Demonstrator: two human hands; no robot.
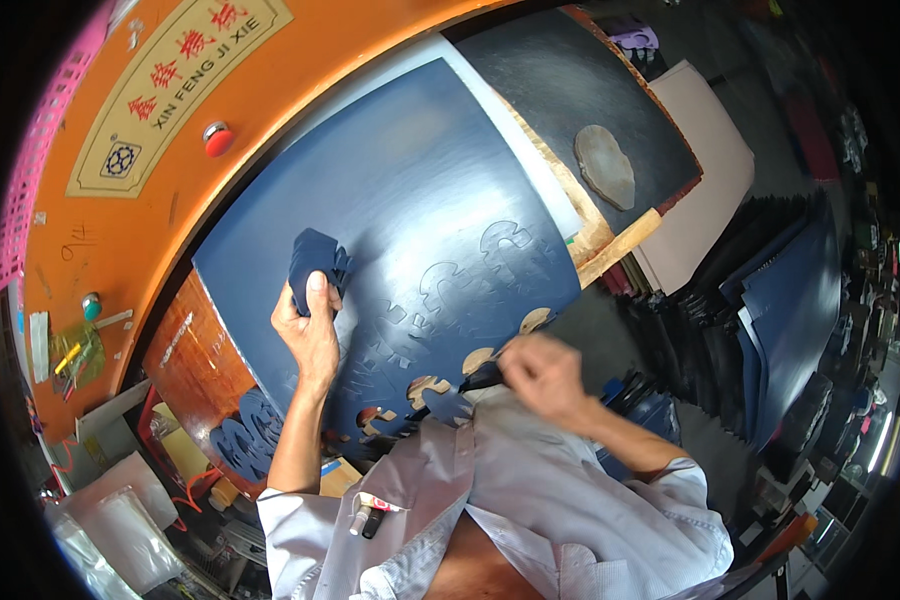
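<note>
A stack of dark blue cut pieces [313,262] is gripped in my left hand [310,325], thumb on top, above the middle of a large blue leather-like sheet [390,170]. Curved cut outlines run across the right and near parts of that sheet. Along its near edge, cut-out gaps show a pale surface below. My right hand [542,375] is at the near right edge, fingers curled in and slightly blurred; what they pinch, if anything, is unclear. A small dark blue piece [483,376] lies beside its fingertips, by my shirt.
An orange machine [195,215] with a red button [218,139] rises at the far left. Curved blue pieces [250,435] are heaped at the near left. A dark board [570,90] bearing a flat stone-like lump [605,165] stands far right; stacked blue sheets [795,315] hang at right.
</note>
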